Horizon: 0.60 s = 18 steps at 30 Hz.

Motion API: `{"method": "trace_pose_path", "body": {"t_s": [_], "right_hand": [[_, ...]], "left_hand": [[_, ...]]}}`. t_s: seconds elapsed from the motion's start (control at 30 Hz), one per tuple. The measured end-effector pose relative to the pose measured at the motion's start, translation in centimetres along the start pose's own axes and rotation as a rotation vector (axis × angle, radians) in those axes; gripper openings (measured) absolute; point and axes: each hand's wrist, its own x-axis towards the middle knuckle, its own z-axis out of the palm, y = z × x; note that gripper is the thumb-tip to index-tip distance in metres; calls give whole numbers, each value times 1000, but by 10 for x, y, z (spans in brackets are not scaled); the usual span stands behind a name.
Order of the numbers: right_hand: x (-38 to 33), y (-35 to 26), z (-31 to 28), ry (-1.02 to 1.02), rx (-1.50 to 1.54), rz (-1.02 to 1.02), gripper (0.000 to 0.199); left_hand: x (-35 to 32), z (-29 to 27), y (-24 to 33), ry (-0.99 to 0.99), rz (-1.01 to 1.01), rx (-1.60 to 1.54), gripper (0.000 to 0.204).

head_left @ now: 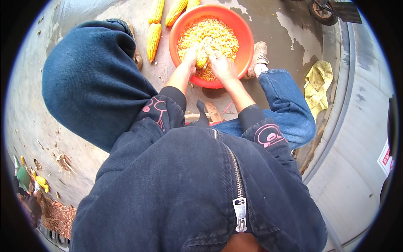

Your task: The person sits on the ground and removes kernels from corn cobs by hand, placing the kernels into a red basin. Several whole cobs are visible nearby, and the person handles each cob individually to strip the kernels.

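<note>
An orange plastic basin (243, 33) full of loose yellow corn kernels (218, 35) stands on the concrete floor in front of me. My left hand (191, 56) and my right hand (221, 65) are both over the basin, gripping one corn cob (202, 60) between them. The cob is partly stripped and mostly hidden by my fingers. Three whole yellow cobs (153, 40) lie on the floor just left of and behind the basin.
My knees in blue jeans (289, 109) flank the basin, with a shoe (259, 53) by its right rim. A yellow cloth (317, 84) lies at right near a curb. Husks and cobs (42, 182) litter the lower left. A wheel (321, 12) shows at top right.
</note>
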Motion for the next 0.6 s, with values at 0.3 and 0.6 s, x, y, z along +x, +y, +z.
{"method": "trace_pose_path", "body": {"t_s": [0.3,0.6], "right_hand": [[-16,6,17,34,137,-116,46],[-19,4,6,-30,222,-86,44]], "left_hand": [[39,-19,-21,25,52,-29,48],[36,-14,-25,123,105,-194,29]]}}
